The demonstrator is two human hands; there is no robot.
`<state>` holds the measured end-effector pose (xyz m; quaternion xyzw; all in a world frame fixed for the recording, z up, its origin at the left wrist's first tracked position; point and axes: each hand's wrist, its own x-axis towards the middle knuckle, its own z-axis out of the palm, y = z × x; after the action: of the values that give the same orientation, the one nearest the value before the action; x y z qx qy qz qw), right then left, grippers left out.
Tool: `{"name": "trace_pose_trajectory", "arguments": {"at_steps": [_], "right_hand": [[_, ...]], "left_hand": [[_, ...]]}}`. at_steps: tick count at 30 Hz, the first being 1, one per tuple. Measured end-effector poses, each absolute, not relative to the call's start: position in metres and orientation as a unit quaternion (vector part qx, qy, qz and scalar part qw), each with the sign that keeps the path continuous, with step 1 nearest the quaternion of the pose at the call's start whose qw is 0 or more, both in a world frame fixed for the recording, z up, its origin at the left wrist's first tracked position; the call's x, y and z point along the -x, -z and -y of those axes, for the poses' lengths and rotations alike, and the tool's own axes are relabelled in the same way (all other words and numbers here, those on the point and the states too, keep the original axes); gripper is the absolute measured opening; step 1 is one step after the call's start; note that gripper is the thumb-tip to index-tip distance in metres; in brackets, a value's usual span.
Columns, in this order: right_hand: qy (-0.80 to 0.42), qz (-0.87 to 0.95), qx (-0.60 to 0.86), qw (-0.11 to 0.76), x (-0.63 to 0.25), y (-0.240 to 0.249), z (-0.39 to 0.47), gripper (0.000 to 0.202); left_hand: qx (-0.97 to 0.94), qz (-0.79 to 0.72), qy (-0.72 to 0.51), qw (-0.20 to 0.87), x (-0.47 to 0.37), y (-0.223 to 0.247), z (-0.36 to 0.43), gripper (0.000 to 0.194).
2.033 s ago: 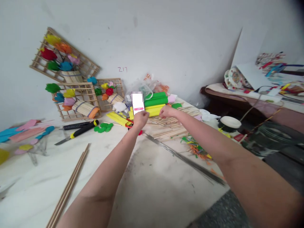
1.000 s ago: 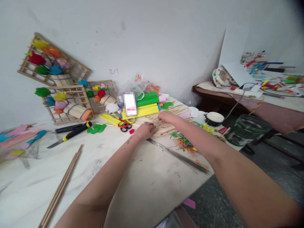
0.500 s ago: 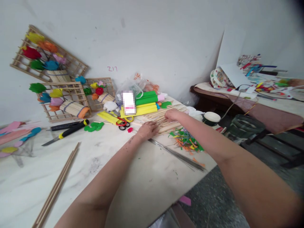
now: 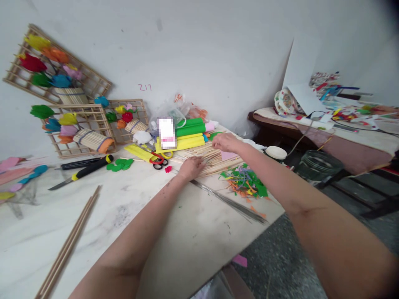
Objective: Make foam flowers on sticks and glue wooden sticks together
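Observation:
Thin wooden sticks point(image 4: 215, 160) lie in a loose pile near the table's far right part. My left hand point(image 4: 192, 167) rests at the left end of this pile, its fingers bent together over the sticks; what they hold, if anything, is hidden. Above the back of the pile is my right hand point(image 4: 222, 142), fingers curled in, its grip too small to make out. A pink paper piece point(image 4: 228, 155) shows just below it. Grey wires point(image 4: 230, 201) run from beside my left hand toward the table's front right edge.
Paper scraps point(image 4: 245, 180) lie right of the wires. Scissors point(image 4: 158, 160), a knife point(image 4: 90, 168) and green paper pieces point(image 4: 120, 165) lie left. Flower-decorated frames point(image 4: 93, 124) lean on the wall. Long sticks point(image 4: 70, 241) lie front left; a jar point(image 4: 319, 166) stands right.
My right hand has lifted back and slightly left from the sticks, and the pink paper now shows under it. My left hand stays at the pile. The whole view has shifted a little.

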<state>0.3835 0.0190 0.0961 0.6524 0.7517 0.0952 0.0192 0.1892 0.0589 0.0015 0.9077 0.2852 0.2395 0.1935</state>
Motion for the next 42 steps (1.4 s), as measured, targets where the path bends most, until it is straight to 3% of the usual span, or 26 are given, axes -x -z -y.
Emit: {"name": "trace_pose_trajectory", "arguments": {"at_steps": [4, 8, 11, 13, 17, 22, 26, 32, 42], "right_hand": [[-0.08, -0.734, -0.637, -0.221, -0.371, -0.128, -0.019, 0.018], [0.09, -0.654, -0.592, -0.463, -0.35, -0.147, -0.022, 0.012], [0.212, -0.579, -0.558, -0.555, -0.335, -0.145, -0.024, 0.013], [0.261, -0.556, -0.542, -0.573, -0.328, -0.139, -0.026, 0.015], [0.272, -0.602, -0.581, -0.476, -0.334, -0.123, -0.03, 0.014], [0.015, -0.678, -0.72, -0.147, -0.366, -0.09, -0.028, 0.015], [-0.031, -0.674, -0.738, 0.033, -0.379, -0.064, -0.021, 0.023], [-0.101, -0.73, -0.668, 0.104, -0.37, -0.052, -0.02, 0.029], [-0.167, -0.804, -0.547, 0.163, -0.356, -0.046, -0.029, 0.026]], "left_hand": [[-0.816, -0.334, -0.358, 0.308, -0.19, -0.019, -0.06, 0.03], [-0.743, -0.341, -0.427, 0.387, -0.19, -0.043, -0.056, 0.037], [-0.741, -0.33, -0.418, 0.409, -0.185, -0.056, -0.051, 0.041], [-0.754, -0.327, -0.39, 0.416, -0.179, -0.06, -0.049, 0.04], [-0.754, -0.352, -0.35, 0.43, -0.161, -0.061, -0.047, 0.035], [-0.734, -0.434, -0.298, 0.429, -0.122, -0.067, -0.049, 0.028], [-0.735, -0.52, -0.233, 0.369, -0.079, -0.076, -0.056, 0.024], [-0.716, -0.634, -0.068, 0.284, -0.01, -0.08, -0.067, 0.031], [-0.673, -0.689, 0.043, 0.264, 0.044, -0.093, -0.04, 0.031]]}}
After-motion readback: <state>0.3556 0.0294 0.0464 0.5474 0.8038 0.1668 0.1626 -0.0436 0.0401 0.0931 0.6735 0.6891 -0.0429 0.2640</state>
